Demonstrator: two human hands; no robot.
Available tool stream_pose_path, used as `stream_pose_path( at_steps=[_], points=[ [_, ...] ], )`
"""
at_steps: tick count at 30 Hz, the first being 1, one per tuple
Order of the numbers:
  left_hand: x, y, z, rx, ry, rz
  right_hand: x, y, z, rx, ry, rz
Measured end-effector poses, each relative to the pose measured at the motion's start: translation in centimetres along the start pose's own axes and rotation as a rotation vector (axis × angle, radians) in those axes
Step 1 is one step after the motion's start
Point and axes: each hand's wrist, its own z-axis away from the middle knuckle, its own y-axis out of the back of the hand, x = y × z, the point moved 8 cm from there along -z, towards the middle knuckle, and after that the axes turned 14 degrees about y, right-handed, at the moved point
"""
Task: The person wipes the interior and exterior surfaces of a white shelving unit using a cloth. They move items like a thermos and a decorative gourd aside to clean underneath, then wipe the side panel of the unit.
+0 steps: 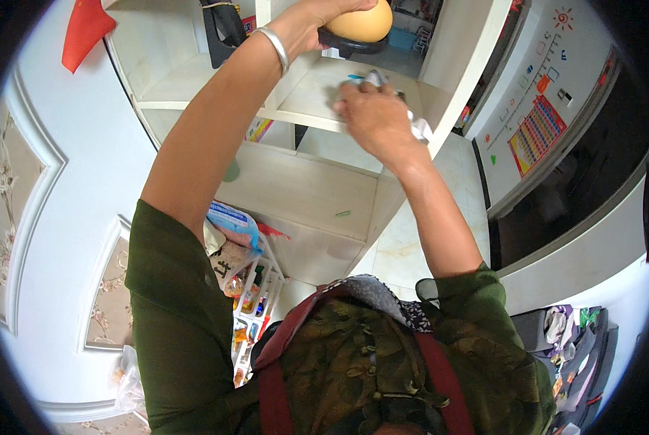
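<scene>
Near the top edge, my left hand (316,22) holds a smooth yellow rounded ornament (362,23) on a black stand (357,44). The ornament's top is cut off by the picture's edge. Below it, my right hand (381,117) is blurred and lies palm down on a shelf board (311,100) of a white open shelving unit. Bunched under that hand is a white cloth (421,129), mostly hidden by the fingers. Something small and blue (355,77) shows beside the fingertips.
A lower shelf (303,185) carries a small green loop (343,213). A black object (221,32) stands in the left compartment. Plastic packages (235,225) and a white divided organizer (259,293) sit below. A cluttered dark sofa (569,353) is at lower right.
</scene>
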Motion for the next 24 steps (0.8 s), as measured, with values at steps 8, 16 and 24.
stream_pose_path(
  at_steps=[8, 16, 24],
  points=[
    [-3.6, 2.1, -0.4, 0.194, 0.066, -0.133, -0.5, 2.6, 2.5, 0.07, 0.004, 0.002],
    [-6.9, 1.6, 0.1, 0.223, 0.113, -0.101, 0.0, 3.7, 4.0, 0.154, 0.017, 0.104],
    [-8.0, 1.7, 0.4, 0.254, 0.147, -0.103, 0.2, 3.7, 4.4, 0.223, 0.021, 0.099]
  ],
)
